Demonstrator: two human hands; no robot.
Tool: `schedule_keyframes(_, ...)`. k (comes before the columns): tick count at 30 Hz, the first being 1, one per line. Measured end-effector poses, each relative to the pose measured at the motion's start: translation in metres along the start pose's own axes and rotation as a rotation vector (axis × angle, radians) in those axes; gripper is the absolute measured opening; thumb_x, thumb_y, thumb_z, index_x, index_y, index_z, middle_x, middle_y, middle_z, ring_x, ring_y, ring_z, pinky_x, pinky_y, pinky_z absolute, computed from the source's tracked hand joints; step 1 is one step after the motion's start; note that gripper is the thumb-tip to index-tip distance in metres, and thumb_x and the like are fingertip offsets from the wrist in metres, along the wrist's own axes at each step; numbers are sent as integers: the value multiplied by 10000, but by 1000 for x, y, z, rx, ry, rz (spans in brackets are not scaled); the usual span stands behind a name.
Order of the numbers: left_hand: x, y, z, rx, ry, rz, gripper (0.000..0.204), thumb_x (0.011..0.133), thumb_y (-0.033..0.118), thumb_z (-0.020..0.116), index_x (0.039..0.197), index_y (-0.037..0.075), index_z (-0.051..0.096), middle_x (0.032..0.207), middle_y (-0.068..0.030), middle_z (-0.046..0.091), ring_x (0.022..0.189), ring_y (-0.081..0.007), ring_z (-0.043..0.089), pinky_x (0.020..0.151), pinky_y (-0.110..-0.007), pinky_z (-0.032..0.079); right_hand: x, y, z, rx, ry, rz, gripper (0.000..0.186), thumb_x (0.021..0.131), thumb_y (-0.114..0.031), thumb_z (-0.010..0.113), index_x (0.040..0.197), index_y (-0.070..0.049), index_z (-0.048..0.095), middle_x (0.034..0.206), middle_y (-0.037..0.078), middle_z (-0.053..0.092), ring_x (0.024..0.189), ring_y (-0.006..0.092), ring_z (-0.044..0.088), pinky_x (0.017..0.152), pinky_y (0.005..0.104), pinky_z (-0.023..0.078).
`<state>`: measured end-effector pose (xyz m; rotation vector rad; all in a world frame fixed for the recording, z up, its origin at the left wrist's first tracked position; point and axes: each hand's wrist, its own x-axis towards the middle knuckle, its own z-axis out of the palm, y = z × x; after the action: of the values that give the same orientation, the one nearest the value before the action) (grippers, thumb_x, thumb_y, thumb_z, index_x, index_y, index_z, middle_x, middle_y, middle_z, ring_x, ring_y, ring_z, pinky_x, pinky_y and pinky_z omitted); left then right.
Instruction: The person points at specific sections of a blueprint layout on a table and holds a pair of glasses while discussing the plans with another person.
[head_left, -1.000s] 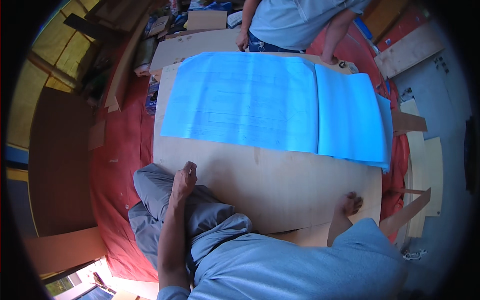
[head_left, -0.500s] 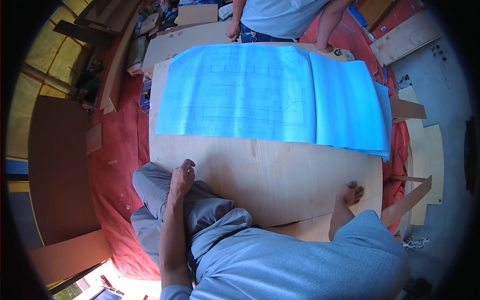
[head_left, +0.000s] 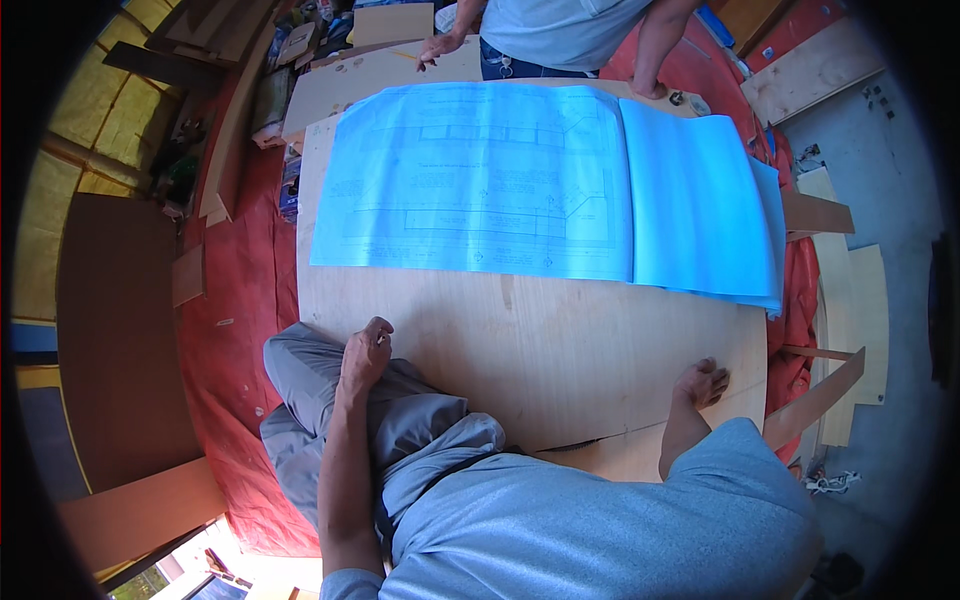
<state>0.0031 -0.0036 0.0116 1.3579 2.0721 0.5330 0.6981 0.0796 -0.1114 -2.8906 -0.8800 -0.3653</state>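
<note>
My left hand (head_left: 367, 352) rests over my grey-trousered thigh beside the board's near edge. Its fingers are curled; a small pale spot shows between them, too small to name. My right hand (head_left: 702, 383) leans on the bare wooden board (head_left: 500, 340) at the right, fingers bent in and nothing visible in them. Beyond both hands, a large sheet of drawings (head_left: 480, 190) lies spread on the board, tinted blue. Its right-hand pages (head_left: 700, 210) are folded over and hang past the board's right side. Neither hand touches the sheets.
Across the board stands a person in a light shirt (head_left: 560, 35), one hand (head_left: 440, 47) holding a thin yellow pencil-like stick, the other propped on the board. Red sheeting (head_left: 240, 370) covers the surface below. Brown panels (head_left: 120, 340) stand at left; wood strips (head_left: 815, 400) jut out at right.
The other person's hand with the thin yellow stick has risen and moved out over the far boards to the left. My own hands have hardly moved.
</note>
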Motion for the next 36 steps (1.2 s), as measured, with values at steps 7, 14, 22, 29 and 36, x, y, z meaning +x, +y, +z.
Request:
schedule_keyframes(7,0,10,-1,73,28,-25,371,1013,385,647,1021,15,682,856,-265,725,843,-461,717,756,-517,556,3,6,10,2,0,7,760,1049,-575,285,1558,-35,453,1630,154,441,1533,299,357,1246,484,246)
schedule_keyframes(14,0,11,2,81,53,22,407,985,416,706,998,11,676,808,-248,721,790,-450,714,710,-514,555,5,11,21,36,27,-4,789,1046,-596,277,1564,-24,441,1627,162,445,1532,312,362,1247,492,242)
schedule_keyframes(22,-1,5,6,81,75,76,339,965,355,739,990,26,665,763,-224,708,737,-426,710,670,-498,554,1,4,9,33,22,-3,758,1053,-570,286,1551,-26,463,1623,164,446,1521,312,374,1244,494,248)
schedule_keyframes(29,0,6,6,78,70,67,340,964,354,740,993,22,670,767,-226,707,743,-429,709,676,-497,555,0,6,10,14,60,-17,735,1045,-573,313,1526,-47,491,1597,159,474,1510,304,386,1225,496,285)
schedule_keyframes(36,-1,11,4,82,73,67,328,967,344,738,993,24,670,768,-225,707,745,-429,710,679,-496,555,1,5,9,15,49,-10,713,1040,-558,339,1521,-55,496,1600,151,465,1502,300,397,1218,492,297)
